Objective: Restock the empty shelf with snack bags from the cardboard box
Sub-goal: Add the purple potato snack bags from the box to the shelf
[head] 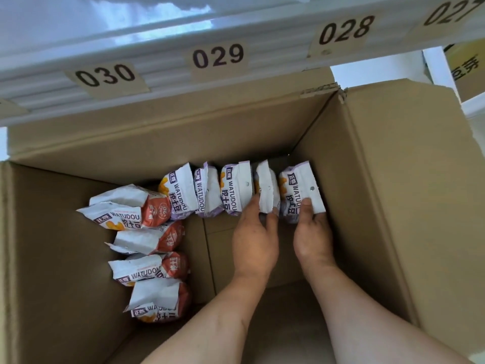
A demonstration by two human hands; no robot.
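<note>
An open cardboard box (pixel 380 179) fills the view below a white shelf edge (pixel 236 35) labelled 030, 029, 028. Several purple-and-white snack bags (pixel 207 190) stand in a row along the box's far wall. Several orange-and-white snack bags (pixel 147 243) lie stacked along the left side. Both my arms reach down into the box. My left hand (pixel 256 232) pinches the second bag from the right (pixel 266 187), thumb on its near face. My right hand (pixel 313 235) grips the rightmost purple bag (pixel 301 190), thumb on its front and fingers around its right edge.
The box's right flap (pixel 409 143) stands up tall beside my right arm. Another cardboard box (pixel 464 69) with printed characters sits on a lower shelf at the upper right. The box floor (pixel 236 258) near my wrists is bare cardboard.
</note>
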